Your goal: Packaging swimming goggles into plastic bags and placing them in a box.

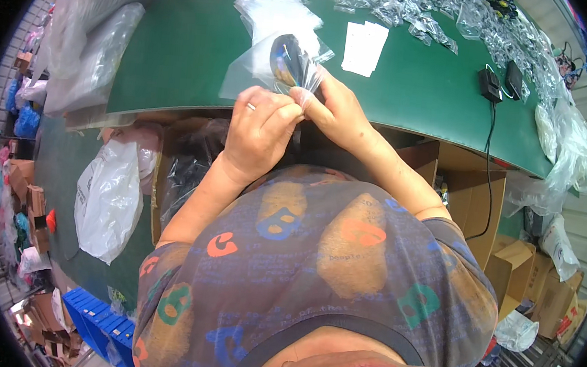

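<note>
A clear plastic bag (248, 75) with a dark, rounded, shiny item (287, 57) inside is held up at the near edge of the green table. I cannot make out what kind of item it is. My left hand (263, 127), with a ring on one finger, is closed in a pinch on the gathered near end of the bag. From the other side my right hand (334, 109) grips the same end, thumb and fingers closed, and the two hands touch or nearly touch. Just beyond the bag lies a stack of flat clear bags (279, 11).
Two white paper slips (364, 48) lie right of the bags. Many small packed items (417, 12) spread across the far right. A black power adapter (490, 86) trails a cable over the edge. Large plastic wrap (95, 57) covers the left end; cardboard boxes (468, 197) stand below.
</note>
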`<state>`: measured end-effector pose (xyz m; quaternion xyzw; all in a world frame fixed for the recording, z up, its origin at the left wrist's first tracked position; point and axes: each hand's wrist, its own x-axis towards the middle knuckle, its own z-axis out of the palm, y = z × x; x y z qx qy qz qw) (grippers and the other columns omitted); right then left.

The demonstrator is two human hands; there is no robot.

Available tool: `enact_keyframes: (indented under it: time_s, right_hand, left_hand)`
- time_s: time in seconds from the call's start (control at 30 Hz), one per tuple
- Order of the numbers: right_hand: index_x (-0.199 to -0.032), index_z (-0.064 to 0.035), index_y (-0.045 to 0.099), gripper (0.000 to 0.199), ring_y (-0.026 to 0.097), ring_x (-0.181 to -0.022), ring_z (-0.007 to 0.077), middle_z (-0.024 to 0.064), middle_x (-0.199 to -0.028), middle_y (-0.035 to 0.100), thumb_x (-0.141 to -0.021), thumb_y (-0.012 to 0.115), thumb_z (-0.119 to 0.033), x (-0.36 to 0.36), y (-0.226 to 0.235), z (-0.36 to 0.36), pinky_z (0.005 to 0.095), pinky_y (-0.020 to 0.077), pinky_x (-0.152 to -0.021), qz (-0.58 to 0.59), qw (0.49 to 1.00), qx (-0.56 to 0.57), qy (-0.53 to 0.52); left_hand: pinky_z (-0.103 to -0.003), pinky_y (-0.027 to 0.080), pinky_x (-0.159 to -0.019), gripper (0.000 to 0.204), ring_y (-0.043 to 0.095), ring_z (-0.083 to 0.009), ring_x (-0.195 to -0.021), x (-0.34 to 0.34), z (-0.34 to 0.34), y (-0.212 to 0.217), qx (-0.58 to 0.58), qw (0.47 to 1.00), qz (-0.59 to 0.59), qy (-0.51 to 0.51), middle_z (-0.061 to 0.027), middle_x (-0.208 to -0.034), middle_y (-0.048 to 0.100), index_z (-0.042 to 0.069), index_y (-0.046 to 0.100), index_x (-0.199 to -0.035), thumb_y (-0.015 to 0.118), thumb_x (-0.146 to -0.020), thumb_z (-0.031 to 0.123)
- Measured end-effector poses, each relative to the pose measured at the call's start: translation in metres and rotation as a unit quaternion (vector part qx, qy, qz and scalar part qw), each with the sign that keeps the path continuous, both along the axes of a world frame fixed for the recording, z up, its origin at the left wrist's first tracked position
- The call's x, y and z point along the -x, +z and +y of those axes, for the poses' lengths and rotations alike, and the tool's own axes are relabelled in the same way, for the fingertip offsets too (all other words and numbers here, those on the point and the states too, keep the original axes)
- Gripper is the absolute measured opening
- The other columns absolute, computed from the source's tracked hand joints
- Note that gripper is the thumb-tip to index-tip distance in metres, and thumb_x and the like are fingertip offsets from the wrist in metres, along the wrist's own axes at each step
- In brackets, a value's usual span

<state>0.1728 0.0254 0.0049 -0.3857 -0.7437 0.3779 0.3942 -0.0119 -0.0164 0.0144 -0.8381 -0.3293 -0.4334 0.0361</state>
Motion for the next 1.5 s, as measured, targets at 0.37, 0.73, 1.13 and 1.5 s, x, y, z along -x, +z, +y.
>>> enact_keyframes:
  time_s: [0.37,0.73,1.13,1.5]
  right_hand:
    - [-0.129,-0.0048,0.059,0.037,0.066,-0.091,0.017,0.0077,-0.11,0.064,-0.102,0.063,-0.03,0.008,-0.022,-0.01,0.031,0.0537,-0.081,0.244,0.822,0.425,0.29]
    - [-0.155,-0.0064,0.031,0.08,0.058,-0.105,0.0104,0.005,-0.118,0.058,-0.089,0.076,-0.003,0.005,-0.015,-0.037,0.0269,0.0489,-0.094,0.203,0.899,0.333,0.198]
    - [-0.146,-0.0025,0.046,0.056,0.054,-0.099,0.0052,-0.0005,-0.108,0.058,-0.095,0.069,-0.005,0.032,-0.04,-0.04,0.0233,0.0474,-0.089,0.12,0.868,0.373,0.307]
    - [-0.136,-0.001,0.05,0.04,0.07,-0.1,0.0184,0.0069,-0.113,0.066,-0.1,0.063,-0.01,0.049,-0.128,-0.038,0.0263,0.0611,-0.078,0.106,0.819,0.513,0.231]
  left_hand:
    - [-0.023,0.056,-0.064,0.049,0.064,-0.0193,-0.108,0.016,-0.001,-0.007,0.488,0.746,-0.421,-0.168,-0.0178,-0.134,0.062,0.0,0.06,-0.127,0.072,-0.094,0.034]
    - [-0.042,0.049,-0.103,0.038,0.064,-0.0229,-0.114,0.04,0.0,-0.037,0.579,0.474,-0.631,-0.205,-0.0124,-0.12,0.069,0.008,0.06,-0.126,0.062,-0.102,0.038]
    - [-0.041,0.044,-0.107,0.085,0.055,-0.0221,-0.126,0.058,-0.079,-0.089,0.567,0.575,-0.573,-0.141,-0.0115,-0.139,0.057,0.002,0.039,-0.15,0.06,-0.094,0.064]
    - [-0.022,0.051,-0.077,0.014,0.064,-0.0062,-0.089,0.056,-0.082,-0.173,0.452,0.742,-0.472,0.151,-0.0039,-0.098,0.069,-0.001,0.064,-0.11,0.065,-0.098,0.007]
